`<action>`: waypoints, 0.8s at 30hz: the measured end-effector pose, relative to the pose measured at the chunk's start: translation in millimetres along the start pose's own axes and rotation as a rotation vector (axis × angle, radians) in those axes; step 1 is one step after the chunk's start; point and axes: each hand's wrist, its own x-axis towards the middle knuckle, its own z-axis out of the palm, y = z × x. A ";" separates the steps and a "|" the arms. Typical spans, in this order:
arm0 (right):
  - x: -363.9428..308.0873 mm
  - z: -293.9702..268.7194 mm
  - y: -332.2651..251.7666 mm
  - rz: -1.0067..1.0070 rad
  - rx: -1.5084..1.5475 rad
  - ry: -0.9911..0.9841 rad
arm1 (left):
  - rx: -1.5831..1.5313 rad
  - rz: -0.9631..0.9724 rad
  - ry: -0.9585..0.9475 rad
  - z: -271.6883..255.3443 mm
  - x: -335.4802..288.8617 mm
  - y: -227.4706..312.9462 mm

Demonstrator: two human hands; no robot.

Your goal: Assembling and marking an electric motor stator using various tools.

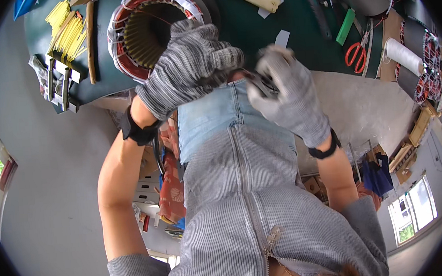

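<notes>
- In my head view, the left hand, in a dark striped glove, has its fingers curled beside the ring-shaped stator; I cannot tell whether it grips anything.
- The right hand, in a pale grey glove, is grasping a thin dark piece, too blurred for me to identify, between the two hands near the table edge.
- I see the stator lying on the dark green table, at the left hand's far side, its bore showing yellowish strips.
- Farther right I make out red-handled scissors, a green block and a white thread spool.
</notes>
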 end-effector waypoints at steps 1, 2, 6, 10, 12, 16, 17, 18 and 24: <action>-7.7 -4.1 3.1 -0.045 -0.077 -0.005 | 0.004 0.001 0.003 -1.1 0.0 -3.5; -10.9 -8.2 1.5 0.006 -0.094 -0.024 | 0.005 -0.005 0.009 0.3 -0.8 -3.2; 11.4 17.2 8.2 -0.092 -0.067 0.028 | -0.044 0.040 0.092 5.6 -0.8 -9.3; -13.6 -5.7 5.8 -0.064 -0.151 0.033 | 0.011 -0.008 0.073 3.0 -0.4 -4.0; -2.7 -4.2 -3.2 0.006 -0.071 0.041 | 0.022 -0.012 0.100 7.4 -1.4 -4.3; 5.8 4.6 -0.1 0.283 0.330 -0.048 | -0.026 0.024 0.104 3.4 2.0 -0.5; 0.4 0.5 5.4 0.518 0.594 -0.176 | 0.014 0.005 0.079 2.2 2.5 -0.9; -11.4 -4.2 11.0 0.518 0.754 -0.149 | 0.023 0.001 0.074 5.8 0.1 0.1; 19.3 10.2 4.2 0.481 0.693 -0.151 | 0.015 0.046 0.103 8.6 -2.0 -8.5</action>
